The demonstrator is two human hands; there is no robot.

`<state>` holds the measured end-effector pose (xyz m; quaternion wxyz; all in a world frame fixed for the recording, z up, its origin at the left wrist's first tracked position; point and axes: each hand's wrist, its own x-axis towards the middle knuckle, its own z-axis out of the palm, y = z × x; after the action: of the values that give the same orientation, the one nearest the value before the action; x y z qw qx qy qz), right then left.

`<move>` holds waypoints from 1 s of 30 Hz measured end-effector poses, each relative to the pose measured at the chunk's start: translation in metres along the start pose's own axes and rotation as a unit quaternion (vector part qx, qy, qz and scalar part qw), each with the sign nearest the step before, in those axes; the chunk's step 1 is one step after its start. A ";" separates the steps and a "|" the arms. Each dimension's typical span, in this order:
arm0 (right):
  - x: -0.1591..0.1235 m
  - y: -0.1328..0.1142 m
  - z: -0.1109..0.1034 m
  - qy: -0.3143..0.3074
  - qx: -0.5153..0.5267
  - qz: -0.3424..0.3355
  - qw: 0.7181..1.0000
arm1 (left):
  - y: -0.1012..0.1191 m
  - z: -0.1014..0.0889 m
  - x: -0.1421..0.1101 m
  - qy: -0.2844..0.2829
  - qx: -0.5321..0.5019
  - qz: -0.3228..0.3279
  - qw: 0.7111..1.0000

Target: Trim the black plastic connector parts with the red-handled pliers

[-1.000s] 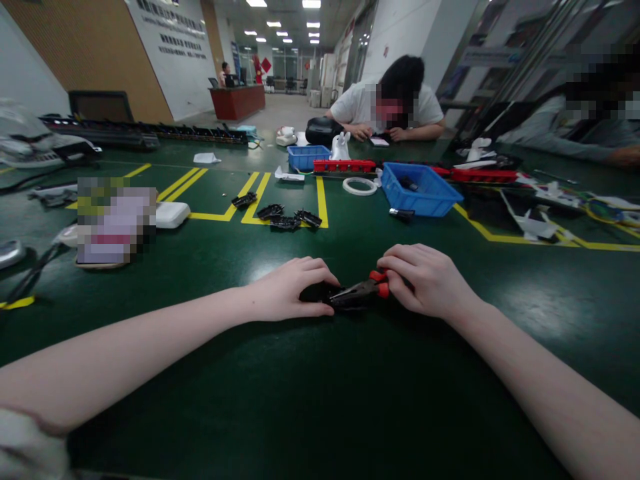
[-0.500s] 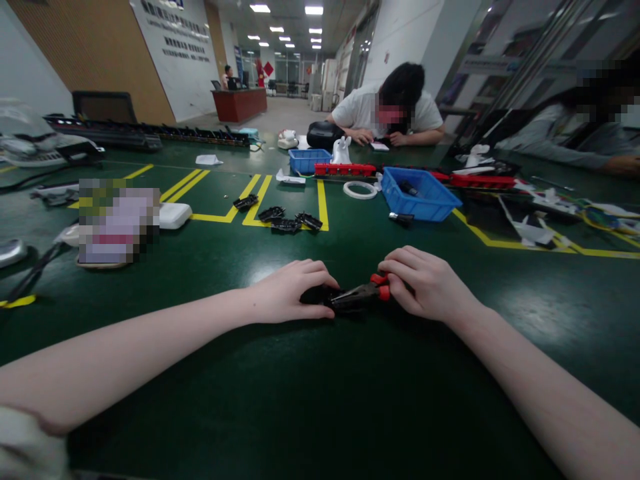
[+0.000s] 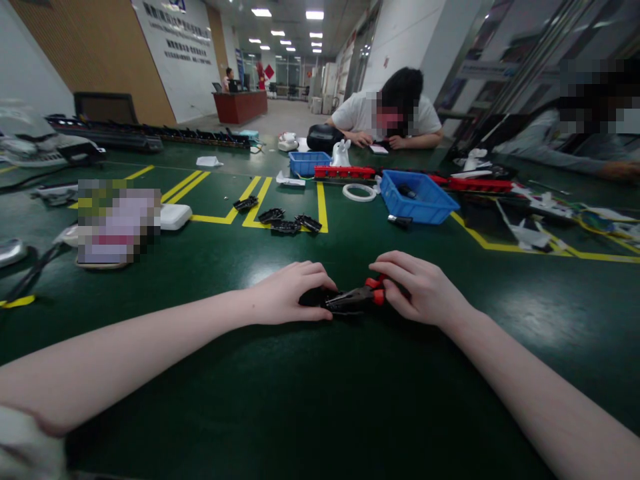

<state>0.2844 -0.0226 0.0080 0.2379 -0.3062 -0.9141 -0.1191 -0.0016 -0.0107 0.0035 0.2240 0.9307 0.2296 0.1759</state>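
Note:
My right hand [image 3: 423,287] is closed around the red handles of a pair of pliers [image 3: 356,297]. The pliers' dark jaws point left, into a black plastic part [image 3: 316,298] low on the green table. My left hand [image 3: 293,293] grips that part between thumb and fingers, which cover much of it. Whether the jaws are clamped on anything cannot be made out against the dark part. Several similar black parts [image 3: 285,226] lie farther off, by the yellow tape lines.
A blue bin [image 3: 419,203] with dark items stands beyond my right hand, a white ring [image 3: 359,193] beside it. To the left lie a phone [image 3: 117,227] and a white case [image 3: 175,217]. Across the table a person [image 3: 385,110] leans over a phone.
The pliers and my right hand have shifted slightly to the left, toward the black part. My left hand stays almost where it was.

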 end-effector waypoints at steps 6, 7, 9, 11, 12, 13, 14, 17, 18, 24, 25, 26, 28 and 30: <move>0.000 0.001 0.000 -0.023 0.009 0.007 1.000 | 0.000 0.000 0.000 -0.005 -0.003 -0.002 1.000; 0.001 0.001 0.000 -0.028 0.011 0.008 1.000 | 0.000 0.000 0.000 -0.005 -0.004 -0.002 1.000; 0.003 0.000 -0.001 -0.043 0.013 0.013 0.999 | 0.000 -0.001 0.000 -0.005 -0.007 -0.003 1.000; 0.005 0.000 -0.003 -0.062 0.013 0.019 0.998 | 0.000 -0.001 0.000 -0.005 -0.010 -0.005 1.000; 0.006 0.000 -0.003 -0.071 0.012 0.022 0.997 | 0.000 -0.001 0.000 -0.005 -0.011 -0.005 1.000; 0.006 0.000 -0.004 -0.078 0.010 0.024 0.997 | 0.000 -0.001 0.000 -0.005 -0.012 -0.006 1.000; 0.007 0.000 -0.004 -0.084 0.009 0.025 0.996 | 0.000 -0.001 0.001 -0.006 -0.012 -0.006 1.000; 0.007 0.000 -0.005 -0.089 0.002 0.027 0.996 | 0.001 -0.001 0.001 -0.006 -0.010 -0.005 1.000; 0.007 0.000 -0.004 -0.088 -0.003 0.027 0.996 | 0.001 -0.001 0.001 -0.006 -0.010 -0.005 1.000; 0.007 0.002 -0.004 -0.081 -0.019 0.023 0.996 | 0.002 -0.002 0.000 -0.011 -0.007 -0.008 1.000; 0.007 0.002 -0.004 -0.081 -0.018 0.022 0.996 | 0.002 -0.002 0.000 -0.011 -0.007 -0.007 1.000; 0.007 0.002 -0.004 -0.080 -0.016 0.020 0.996 | 0.002 -0.002 0.000 -0.011 -0.007 -0.007 1.000; 0.006 0.002 -0.003 -0.078 -0.010 0.019 0.997 | 0.001 -0.002 0.000 -0.009 -0.005 -0.006 1.000; 0.005 0.003 -0.002 -0.075 -0.005 0.021 0.997 | 0.001 -0.002 0.000 -0.009 -0.003 -0.005 1.000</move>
<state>0.2835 -0.0184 0.0125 0.1696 -0.3341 -0.9223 -0.0950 -0.0017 -0.0108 0.0058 0.2301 0.9303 0.2316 0.1673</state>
